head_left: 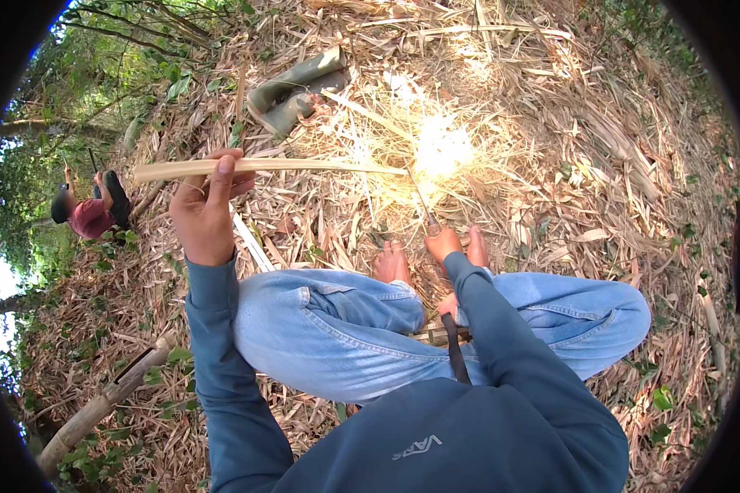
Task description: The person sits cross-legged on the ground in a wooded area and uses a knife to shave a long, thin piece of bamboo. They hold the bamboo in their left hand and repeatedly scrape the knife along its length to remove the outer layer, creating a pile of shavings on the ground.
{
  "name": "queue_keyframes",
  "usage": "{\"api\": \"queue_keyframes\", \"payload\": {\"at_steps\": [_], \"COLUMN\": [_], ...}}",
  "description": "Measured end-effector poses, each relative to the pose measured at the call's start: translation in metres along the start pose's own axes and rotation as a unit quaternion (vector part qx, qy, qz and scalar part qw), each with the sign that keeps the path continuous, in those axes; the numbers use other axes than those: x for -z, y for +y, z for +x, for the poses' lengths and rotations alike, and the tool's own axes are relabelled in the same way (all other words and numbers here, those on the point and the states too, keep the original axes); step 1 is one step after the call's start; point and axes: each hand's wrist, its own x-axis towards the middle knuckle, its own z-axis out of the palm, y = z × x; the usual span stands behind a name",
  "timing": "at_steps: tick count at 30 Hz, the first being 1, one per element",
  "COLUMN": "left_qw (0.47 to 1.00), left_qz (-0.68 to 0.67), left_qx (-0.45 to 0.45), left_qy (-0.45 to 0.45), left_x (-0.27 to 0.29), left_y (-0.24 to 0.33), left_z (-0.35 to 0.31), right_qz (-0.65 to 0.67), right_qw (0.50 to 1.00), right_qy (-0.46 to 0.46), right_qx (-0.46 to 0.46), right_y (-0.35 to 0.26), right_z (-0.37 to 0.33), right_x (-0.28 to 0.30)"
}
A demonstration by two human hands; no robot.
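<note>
My left hand [208, 205] is raised at the left, its fingers and thumb closed round a long pale bamboo strip [296, 164]. The strip runs level to the right and narrows to its far end. My right hand [444, 244], between my bare feet, grips the handle of a knife [420, 197]. Its thin blade points up and away from me and meets or crosses the strip's right end; glare hides whether they touch. Beyond the blade lies a heap of thin pale shavings [378, 177], partly washed out by bright sunlight.
A pair of dark green rubber boots [298, 86] lies on the dry leaves ahead. Another pale strip [252, 244] lies beside my left knee. A thick bamboo pole [107, 403] rests at the lower left. Another person [90, 215] sits farther off at the left. A dark strap [454, 349] hangs at my lap.
</note>
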Motion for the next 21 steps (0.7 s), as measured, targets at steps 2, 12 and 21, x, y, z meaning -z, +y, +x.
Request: {"api": "queue_keyframes", "payload": {"at_steps": [2, 12, 21], "left_qw": [1.0, 1.0, 0.998], "left_qz": [-0.01, -0.007, -0.029], "left_qx": [-0.012, -0.015, -0.026], "left_qy": [0.015, 0.014, 0.053], "left_x": [0.005, 0.016, 0.017], "left_y": [0.002, -0.006, -0.01], "left_z": [-0.001, 0.002, 0.006], "right_qz": [0.092, -0.046, 0.059], "right_qw": [0.994, 0.995, 0.992], "right_qy": [-0.048, -0.085, -0.088], "right_qx": [0.036, -0.008, 0.072], "right_y": [-0.007, -0.016, 0.007], "right_z": [-0.01, -0.033, -0.012], "right_x": [0.001, 0.016, -0.005]}}
